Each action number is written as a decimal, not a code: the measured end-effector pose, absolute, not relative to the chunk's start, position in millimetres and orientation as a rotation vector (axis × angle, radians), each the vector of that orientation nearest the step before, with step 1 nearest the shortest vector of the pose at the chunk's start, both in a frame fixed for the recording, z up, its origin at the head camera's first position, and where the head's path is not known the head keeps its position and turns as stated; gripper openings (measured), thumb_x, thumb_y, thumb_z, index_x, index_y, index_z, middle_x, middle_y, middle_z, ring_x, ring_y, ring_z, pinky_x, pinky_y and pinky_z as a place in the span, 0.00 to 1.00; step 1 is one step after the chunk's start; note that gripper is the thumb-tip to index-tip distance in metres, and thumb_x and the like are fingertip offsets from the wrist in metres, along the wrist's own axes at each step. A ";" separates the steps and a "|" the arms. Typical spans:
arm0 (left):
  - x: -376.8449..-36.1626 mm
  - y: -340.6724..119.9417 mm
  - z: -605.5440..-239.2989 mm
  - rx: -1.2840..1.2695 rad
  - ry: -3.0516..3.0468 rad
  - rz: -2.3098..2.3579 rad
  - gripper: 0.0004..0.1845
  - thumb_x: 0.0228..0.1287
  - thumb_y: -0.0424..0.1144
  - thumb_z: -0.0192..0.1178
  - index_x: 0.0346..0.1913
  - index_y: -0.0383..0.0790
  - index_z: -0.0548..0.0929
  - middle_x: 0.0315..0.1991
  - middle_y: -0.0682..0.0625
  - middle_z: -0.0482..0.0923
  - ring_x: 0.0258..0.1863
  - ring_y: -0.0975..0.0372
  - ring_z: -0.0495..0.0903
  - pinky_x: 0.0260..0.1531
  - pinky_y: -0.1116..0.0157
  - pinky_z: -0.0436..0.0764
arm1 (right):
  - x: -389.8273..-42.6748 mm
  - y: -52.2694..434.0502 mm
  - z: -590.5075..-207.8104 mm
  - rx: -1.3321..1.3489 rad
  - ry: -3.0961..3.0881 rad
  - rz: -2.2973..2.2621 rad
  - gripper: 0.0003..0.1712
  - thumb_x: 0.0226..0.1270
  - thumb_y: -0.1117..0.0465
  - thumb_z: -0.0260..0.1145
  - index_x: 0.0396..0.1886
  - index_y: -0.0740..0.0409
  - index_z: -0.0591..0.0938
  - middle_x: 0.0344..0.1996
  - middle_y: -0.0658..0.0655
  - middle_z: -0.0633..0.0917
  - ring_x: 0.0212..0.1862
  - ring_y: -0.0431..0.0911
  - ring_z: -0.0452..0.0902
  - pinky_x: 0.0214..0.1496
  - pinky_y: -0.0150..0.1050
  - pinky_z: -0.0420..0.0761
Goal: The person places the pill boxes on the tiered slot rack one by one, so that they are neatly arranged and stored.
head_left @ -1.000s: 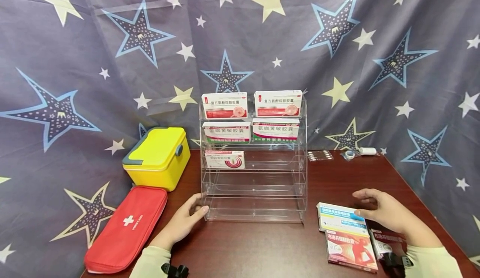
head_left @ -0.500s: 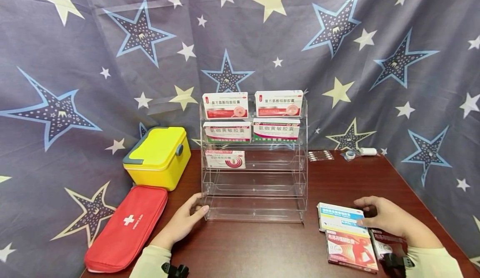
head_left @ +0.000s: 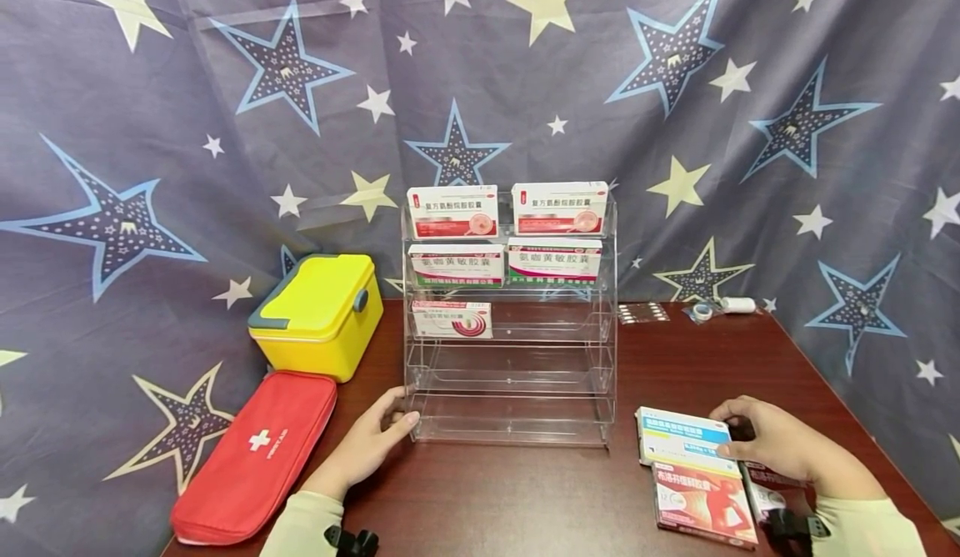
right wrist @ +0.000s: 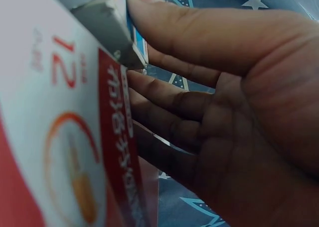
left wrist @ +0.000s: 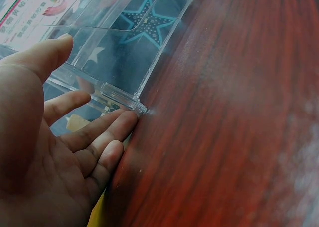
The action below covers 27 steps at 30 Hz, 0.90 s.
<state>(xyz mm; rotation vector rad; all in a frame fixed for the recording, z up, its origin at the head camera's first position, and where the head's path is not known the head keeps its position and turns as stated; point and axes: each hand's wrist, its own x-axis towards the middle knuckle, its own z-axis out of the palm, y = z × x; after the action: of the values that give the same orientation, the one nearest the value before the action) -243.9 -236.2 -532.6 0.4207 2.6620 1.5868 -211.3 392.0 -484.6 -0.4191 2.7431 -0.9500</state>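
A clear tiered display rack (head_left: 510, 382) stands mid-table, with several medicine boxes on its upper three tiers. My left hand (head_left: 375, 432) holds the rack's lower left side, thumb at the front edge; in the left wrist view the fingers (left wrist: 107, 132) touch its bottom corner. At the right, a blue-and-white medicine box (head_left: 678, 436) lies behind a red medicine box (head_left: 705, 503). My right hand (head_left: 780, 440) pinches the blue-and-white box at its right end, the thumb (right wrist: 189, 33) on its edge. Another red box (head_left: 772, 490) is partly hidden under that hand and wrist.
At the left, a yellow lidded box (head_left: 318, 315) stands behind a red first-aid pouch (head_left: 255, 461). Blister packs (head_left: 642, 313), a tape roll (head_left: 702, 312) and a white roll (head_left: 738, 304) lie at the back right. A starry curtain (head_left: 525, 82) hangs behind the table.
My right thumb has slid from the blue-and-white box's top face toward its right end. The left hand and the rack stay as they were.
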 end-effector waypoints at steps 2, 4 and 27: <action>-244.0 -236.3 -532.7 0.422 2.660 1.587 0.25 0.77 0.47 0.64 0.71 0.46 0.74 0.51 0.47 0.82 0.48 0.57 0.82 0.49 0.64 0.79 | -210.8 392.3 -484.9 -0.438 2.735 -0.961 0.21 0.62 0.56 0.80 0.50 0.58 0.83 0.41 0.51 0.84 0.43 0.42 0.79 0.43 0.38 0.80; -244.2 -236.3 -533.2 0.426 2.659 1.585 0.25 0.77 0.47 0.64 0.71 0.46 0.74 0.51 0.47 0.81 0.48 0.57 0.82 0.49 0.64 0.79 | -210.5 392.1 -484.5 -0.444 2.738 -0.970 0.21 0.62 0.56 0.80 0.50 0.58 0.82 0.40 0.50 0.85 0.42 0.40 0.79 0.42 0.38 0.80; -243.5 -235.6 -530.2 0.421 2.656 1.578 0.26 0.76 0.47 0.64 0.71 0.45 0.74 0.51 0.48 0.81 0.49 0.57 0.81 0.49 0.64 0.78 | -209.3 386.4 -476.6 -0.333 3.074 -0.968 0.15 0.65 0.67 0.76 0.51 0.59 0.87 0.44 0.55 0.88 0.38 0.40 0.79 0.37 0.37 0.79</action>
<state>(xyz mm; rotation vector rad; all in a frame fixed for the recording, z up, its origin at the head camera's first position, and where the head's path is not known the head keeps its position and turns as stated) -243.5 -235.6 -530.2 0.4214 2.6564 1.5782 -209.3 386.4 -476.6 -0.3328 3.0738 -0.9676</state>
